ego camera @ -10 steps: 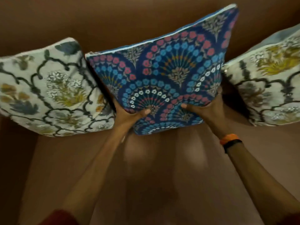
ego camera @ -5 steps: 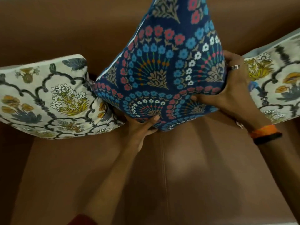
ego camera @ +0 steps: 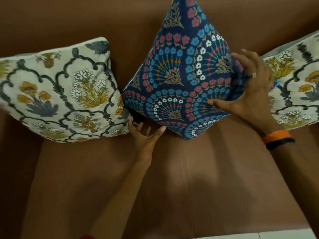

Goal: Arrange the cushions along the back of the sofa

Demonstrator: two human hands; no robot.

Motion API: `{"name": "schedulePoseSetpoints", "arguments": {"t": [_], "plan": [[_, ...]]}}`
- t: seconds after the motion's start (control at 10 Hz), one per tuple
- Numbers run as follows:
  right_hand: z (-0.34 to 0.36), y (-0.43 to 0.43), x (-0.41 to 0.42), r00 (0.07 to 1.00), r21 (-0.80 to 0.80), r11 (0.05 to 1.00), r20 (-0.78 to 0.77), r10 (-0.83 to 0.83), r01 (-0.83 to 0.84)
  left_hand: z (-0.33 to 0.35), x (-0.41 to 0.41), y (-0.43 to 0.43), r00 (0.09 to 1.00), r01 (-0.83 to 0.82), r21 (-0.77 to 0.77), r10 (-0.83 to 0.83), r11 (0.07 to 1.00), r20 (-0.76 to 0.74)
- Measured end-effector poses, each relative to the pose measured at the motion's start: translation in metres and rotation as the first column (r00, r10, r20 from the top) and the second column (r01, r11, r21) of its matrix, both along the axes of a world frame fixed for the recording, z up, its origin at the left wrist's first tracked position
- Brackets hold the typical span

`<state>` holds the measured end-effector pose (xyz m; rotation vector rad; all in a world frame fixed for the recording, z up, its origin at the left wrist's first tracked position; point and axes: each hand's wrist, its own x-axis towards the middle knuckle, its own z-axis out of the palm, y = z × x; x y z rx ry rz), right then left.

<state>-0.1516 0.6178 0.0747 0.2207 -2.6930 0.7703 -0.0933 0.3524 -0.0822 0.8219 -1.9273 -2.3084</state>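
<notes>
A dark blue cushion (ego camera: 181,75) with red, blue and white flower fans stands on one corner against the brown sofa back (ego camera: 86,19). My left hand (ego camera: 145,135) is under its lower left edge, fingers spread, only the thumb tip touching the fabric. My right hand (ego camera: 250,94) lies spread over the cushion's right corner, thumb on the front face, fingers blurred and apart. A cream floral cushion (ego camera: 57,94) leans against the back on the left, touching the blue one. A second cream floral cushion (ego camera: 293,87) leans on the right, partly behind my right hand.
The brown sofa seat (ego camera: 172,187) stretches in front of the cushions, with a seam down its middle. A darker armrest (ego camera: 13,169) rises at the left. A strip of white floor tile (ego camera: 259,235) shows at the bottom right.
The blue cushion turned from lying level to standing on a corner and settled lower against the back. Both hands went from gripping its lower edge to spread fingers.
</notes>
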Motion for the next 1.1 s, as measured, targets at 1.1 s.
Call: {"name": "schedulePoseSetpoints", "arguments": {"t": [1.1], "plan": [[0.016, -0.38, -0.016, 0.988, -0.056, 0.99, 0.071, 0.135, -0.131, 0.083, -0.004, -0.335, 0.985, -0.159, -0.428, 0.116, 0.89, -0.125]]}}
